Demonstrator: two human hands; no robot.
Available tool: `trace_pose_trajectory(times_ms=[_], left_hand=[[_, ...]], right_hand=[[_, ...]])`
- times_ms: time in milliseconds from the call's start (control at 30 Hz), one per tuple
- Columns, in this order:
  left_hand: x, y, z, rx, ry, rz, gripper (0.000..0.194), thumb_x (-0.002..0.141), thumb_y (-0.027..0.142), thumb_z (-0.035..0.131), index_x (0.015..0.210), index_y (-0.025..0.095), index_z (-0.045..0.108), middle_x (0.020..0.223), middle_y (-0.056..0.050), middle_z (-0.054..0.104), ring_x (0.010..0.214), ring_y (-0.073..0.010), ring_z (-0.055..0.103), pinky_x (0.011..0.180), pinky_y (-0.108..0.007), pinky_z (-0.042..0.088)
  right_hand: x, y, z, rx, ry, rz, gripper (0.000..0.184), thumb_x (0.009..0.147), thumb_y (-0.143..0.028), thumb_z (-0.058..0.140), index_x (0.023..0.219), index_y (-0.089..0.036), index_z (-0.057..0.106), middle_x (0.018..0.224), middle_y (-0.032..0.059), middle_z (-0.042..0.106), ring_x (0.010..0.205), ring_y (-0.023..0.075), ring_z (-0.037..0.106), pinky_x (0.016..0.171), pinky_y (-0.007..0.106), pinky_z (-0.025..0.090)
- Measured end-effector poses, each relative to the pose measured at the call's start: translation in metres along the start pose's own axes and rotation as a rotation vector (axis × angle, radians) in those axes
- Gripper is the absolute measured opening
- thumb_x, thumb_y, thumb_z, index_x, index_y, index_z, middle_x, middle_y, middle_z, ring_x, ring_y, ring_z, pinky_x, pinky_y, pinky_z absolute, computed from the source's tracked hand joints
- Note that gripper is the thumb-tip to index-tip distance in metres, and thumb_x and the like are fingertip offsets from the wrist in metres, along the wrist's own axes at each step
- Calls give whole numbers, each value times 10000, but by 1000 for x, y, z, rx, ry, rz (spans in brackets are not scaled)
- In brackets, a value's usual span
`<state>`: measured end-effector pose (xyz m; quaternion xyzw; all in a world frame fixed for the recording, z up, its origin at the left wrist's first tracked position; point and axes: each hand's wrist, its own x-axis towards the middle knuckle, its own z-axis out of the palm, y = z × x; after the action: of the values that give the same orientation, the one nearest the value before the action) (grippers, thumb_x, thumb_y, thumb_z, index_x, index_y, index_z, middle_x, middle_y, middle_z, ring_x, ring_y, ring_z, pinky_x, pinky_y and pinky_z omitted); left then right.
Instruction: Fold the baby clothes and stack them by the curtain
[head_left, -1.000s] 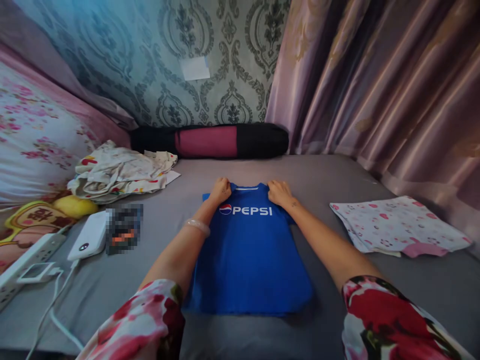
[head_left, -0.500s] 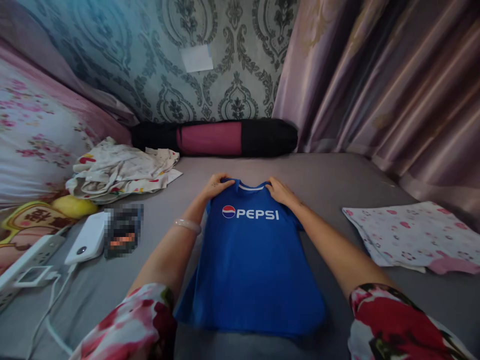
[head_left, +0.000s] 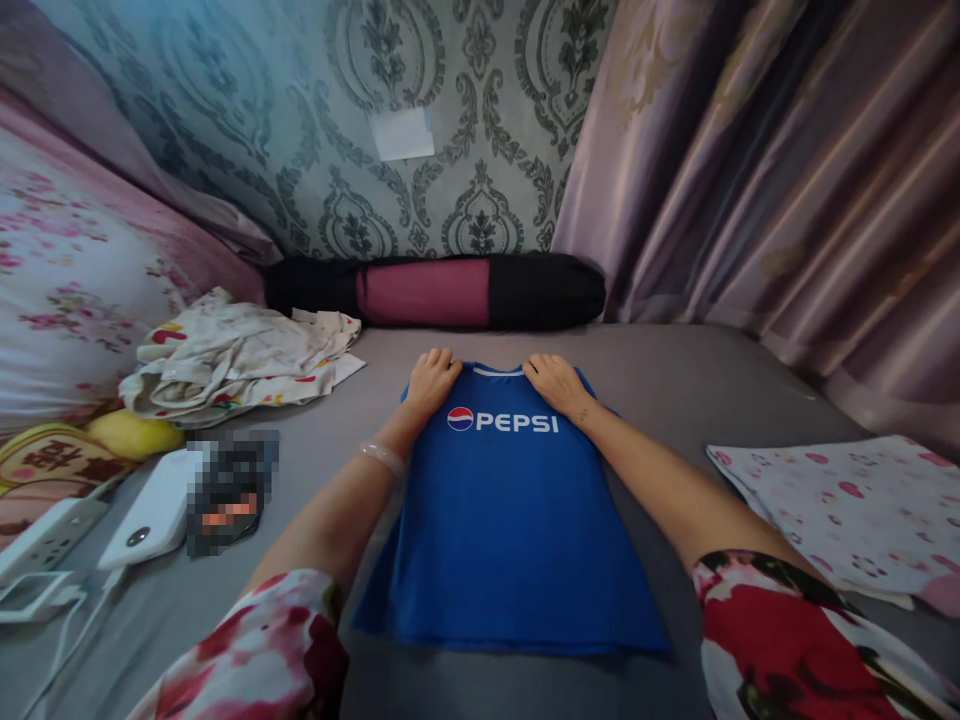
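A blue T-shirt (head_left: 510, 530) with a white PEPSI print lies front-up on the grey bed sheet (head_left: 660, 365), collar away from me and sleeves tucked under. My left hand (head_left: 433, 378) lies palm-down on its left shoulder, fingers stretched along the top edge. On the right shoulder rests my right hand (head_left: 551, 380), also flat, fingers pointing toward the collar. A pale bangle (head_left: 382, 458) sits on my left wrist. Both arms wear red floral sleeves.
A crumpled cream garment (head_left: 240, 355) lies at the left, a folded pink-dotted cloth (head_left: 840, 510) at the right. A black and maroon bolster (head_left: 442, 290) lies against the wall. A white power bank (head_left: 146, 515), power strip (head_left: 45, 535) and cables sit near left. Curtains hang on the right.
The shirt's shoulders were lifted slightly and pulled, then laid down again; the shirt now lies flatter and wider at the hem. My hands went from gripping the shoulders to resting flat on them.
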<state>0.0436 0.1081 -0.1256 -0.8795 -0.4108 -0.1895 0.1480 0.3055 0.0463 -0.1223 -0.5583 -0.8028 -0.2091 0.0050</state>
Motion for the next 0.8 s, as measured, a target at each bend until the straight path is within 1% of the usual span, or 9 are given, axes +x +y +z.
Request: trace_pose_trajectory(times_ms=[167, 300, 367, 433, 533, 600, 667, 733, 800], left_hand=[[13, -2, 10, -56, -63, 8, 307, 944, 173, 334, 1015, 182, 632, 1085, -181, 572, 1039, -308, 476, 845, -434, 332], [18, 3, 17, -119, -130, -16, 271, 905, 151, 383, 932, 163, 652, 1036, -181, 619, 1058, -308, 509, 895, -433, 330], [20, 0, 17, -155, -185, -128, 214, 881, 220, 462, 867, 160, 667, 935, -171, 655, 1006, -313, 554, 903, -435, 337], [22, -11, 14, -223, -245, -331, 244, 836, 375, 553, 822, 168, 681, 842, -149, 677, 940, -325, 593, 891, -440, 357], [22, -38, 9, -503, -351, -629, 388, 742, 569, 602, 754, 191, 692, 752, -108, 681, 884, -323, 620, 814, -395, 411], [19, -56, 8, -756, -368, -732, 381, 675, 572, 650, 736, 198, 689, 743, -78, 686, 850, -286, 625, 755, -341, 435], [13, -70, 6, -969, -386, -799, 336, 662, 528, 644, 708, 197, 676, 719, -61, 683, 792, -248, 616, 707, -313, 451], [6, -76, 4, -1121, -385, -824, 260, 665, 443, 593, 651, 190, 652, 670, -55, 663, 721, -225, 597, 668, -309, 462], [1, -77, -1, -1165, -349, -817, 184, 633, 349, 552, 616, 185, 632, 643, -46, 644, 689, -211, 584, 660, -311, 474]], right_hand=[[16, -1, 0, 40, -81, -1, 416, 960, -90, 217, 1103, -136, 605, 1075, 163, 588, 948, 253, 495, 806, 357, 310], [20, -1, 4, 147, -159, 98, 378, 956, -98, 264, 1113, -132, 606, 1108, 170, 608, 1010, 257, 529, 870, 362, 329], [22, 7, 6, 276, -214, 173, 315, 974, -197, 338, 1160, -152, 589, 1160, 156, 614, 1047, 255, 545, 893, 351, 350], [22, 23, 7, 464, -248, 262, 329, 981, -336, 382, 1187, -172, 580, 1219, 139, 611, 1086, 254, 552, 907, 336, 376], [16, 54, 8, 824, -313, 470, 443, 1007, -391, 266, 1098, -163, 635, 1188, 122, 647, 1071, 223, 585, 901, 298, 416], [8, 72, 7, 1059, -398, 623, 492, 1005, -357, 217, 1037, -150, 663, 1111, 117, 681, 979, 207, 624, 837, 289, 457], [-2, 83, 6, 1199, -455, 699, 404, 963, -289, 301, 1017, -147, 675, 1042, 101, 699, 889, 193, 635, 766, 282, 476], [-13, 89, 6, 1208, -469, 688, 287, 851, -188, 443, 1005, -157, 683, 975, 66, 705, 842, 170, 621, 728, 259, 470], [-20, 91, 7, 1179, -452, 646, 307, 740, -113, 515, 987, -169, 690, 910, 31, 699, 808, 146, 604, 711, 231, 457]])
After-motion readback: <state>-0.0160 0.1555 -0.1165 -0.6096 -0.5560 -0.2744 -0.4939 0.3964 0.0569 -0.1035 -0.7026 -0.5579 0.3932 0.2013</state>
